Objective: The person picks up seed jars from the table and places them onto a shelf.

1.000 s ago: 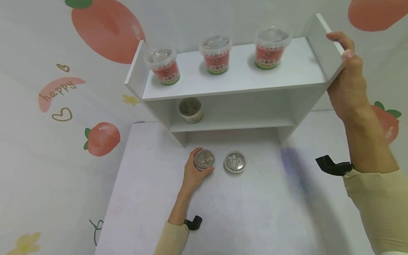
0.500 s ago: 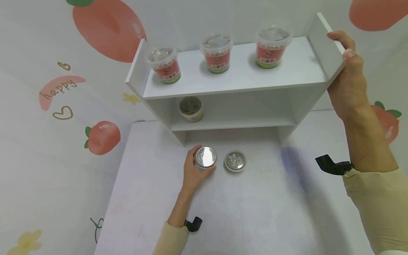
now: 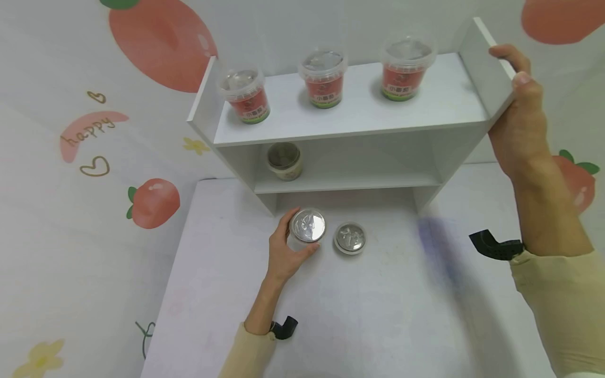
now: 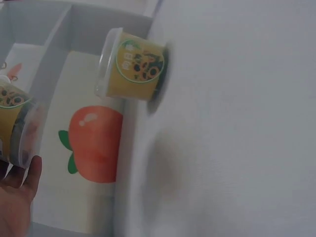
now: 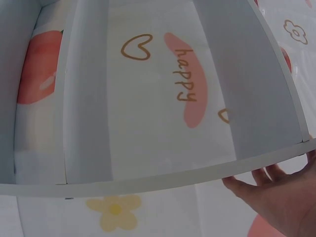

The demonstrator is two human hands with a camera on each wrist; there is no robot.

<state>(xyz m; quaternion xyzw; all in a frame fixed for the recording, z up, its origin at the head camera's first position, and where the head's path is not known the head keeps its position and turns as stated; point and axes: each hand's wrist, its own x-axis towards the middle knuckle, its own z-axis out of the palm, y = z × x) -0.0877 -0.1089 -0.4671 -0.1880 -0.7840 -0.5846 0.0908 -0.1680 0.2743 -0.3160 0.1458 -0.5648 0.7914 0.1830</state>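
Note:
My left hand point(image 3: 284, 258) grips a clear-lidded plastic cup point(image 3: 308, 226) with a silver foil top, raised off the table in front of the shelf. In the left wrist view this cup point(image 4: 12, 126) shows a yellow sunflower label, fingers point(image 4: 33, 173) at its end. A matching cup point(image 3: 350, 239) stands on the table to its right; its yellow label also shows in the left wrist view. My right hand point(image 3: 525, 118) grips the right side panel of the white shelf point(image 3: 368, 118), thumb in front. From the right wrist, that hand point(image 5: 284, 200) curls its fingers at the panel's edge.
On the upper board stand three red-labelled cups point(image 3: 249, 105) with clear lids. A pale cup point(image 3: 285, 161) sits at the left of the middle compartment. The white table point(image 3: 378, 315) meets a wall point(image 3: 71, 220) printed with fruit and hearts.
My left hand has lifted the cup and moved it slightly toward the shelf and to the right. The right hand keeps its grip on the panel.

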